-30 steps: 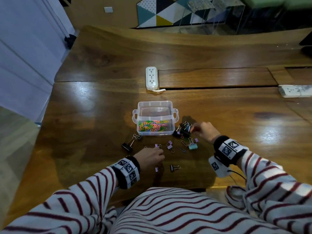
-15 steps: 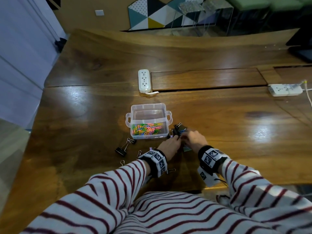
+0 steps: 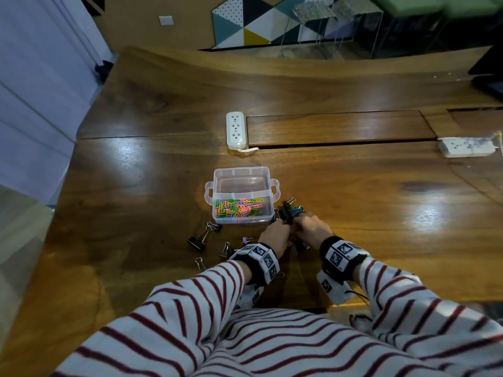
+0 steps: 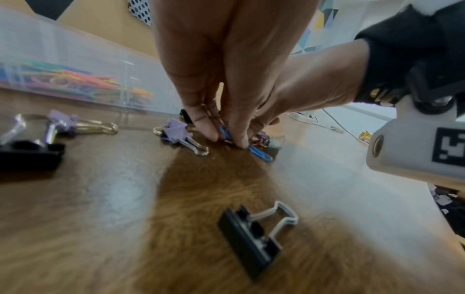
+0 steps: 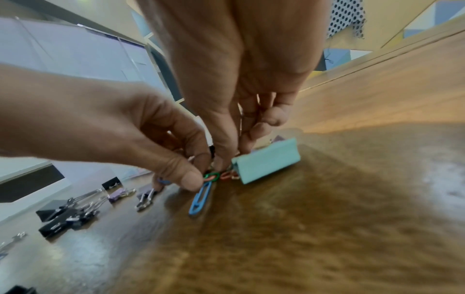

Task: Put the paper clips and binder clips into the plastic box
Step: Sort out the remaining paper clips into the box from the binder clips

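Observation:
The clear plastic box (image 3: 217, 186) stands mid-table with several coloured paper clips (image 3: 238, 210) in its near half. Both hands meet at its near right corner. My left hand (image 4: 226, 137) pinches one end of a blue paper clip (image 4: 259, 153) that lies on the wood. My right hand (image 5: 231, 159) pinches at green and red paper clips (image 5: 219, 176) right beside a teal binder clip (image 5: 266, 161). A heap of black binder clips (image 3: 288, 212) lies just beyond the hands. More binder clips are scattered to the left, a big black one (image 3: 201, 238) among them.
The wooden table (image 3: 381, 213) has a white power strip (image 3: 235, 129) behind the box and another (image 3: 465, 148) at the far right. A purple binder clip (image 4: 176, 132) and a black one (image 4: 251, 242) lie close to my left hand.
My left hand has moved right from the scattered clips to join the right hand. The right hand has pulled back a little from the black heap towards me.

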Available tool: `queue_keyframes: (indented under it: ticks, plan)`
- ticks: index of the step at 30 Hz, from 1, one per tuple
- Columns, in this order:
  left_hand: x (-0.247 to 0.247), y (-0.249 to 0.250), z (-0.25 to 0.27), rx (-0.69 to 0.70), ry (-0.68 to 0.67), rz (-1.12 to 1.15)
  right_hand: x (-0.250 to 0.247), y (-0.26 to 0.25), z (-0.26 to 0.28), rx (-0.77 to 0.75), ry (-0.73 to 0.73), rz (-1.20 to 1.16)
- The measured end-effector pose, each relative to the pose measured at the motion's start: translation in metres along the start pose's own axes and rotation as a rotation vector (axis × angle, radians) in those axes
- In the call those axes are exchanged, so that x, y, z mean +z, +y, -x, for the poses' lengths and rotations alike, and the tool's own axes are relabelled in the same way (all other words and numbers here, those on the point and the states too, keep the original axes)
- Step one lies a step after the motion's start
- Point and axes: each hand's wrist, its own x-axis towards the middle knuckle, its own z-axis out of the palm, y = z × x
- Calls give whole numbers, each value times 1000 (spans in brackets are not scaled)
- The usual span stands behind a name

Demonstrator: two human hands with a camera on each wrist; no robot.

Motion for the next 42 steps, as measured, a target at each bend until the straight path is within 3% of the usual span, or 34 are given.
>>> queue_keyframes:
  ticks: [6,9,15,22,25,33,38,42]
  plan:
    - [3,-10,1,-31,-66,2,-21,12,5,64,22,-317]
    - [1,-17,3,12,-71,-14,-28,10,4,36,36,-349]
    - [-6,-18,10,84,-45,34,-41,14,-12,181,62,-428]
    - [-2,-3,8,208,-160,-30,-37,8,-8,-82,-110,-79]
    - [10,-1,11,308,-135,-102,-28,9,-5,-176,-165,2]
    - [11,-5,13,360,-130,-301,-9,10,2,-382,-91,186]
    - [4,-4,15,316,-136,-341,-15,14,4,-411,-145,157]
    - [-1,-5,18,236,-171,-345,-21,17,5,-279,-161,51]
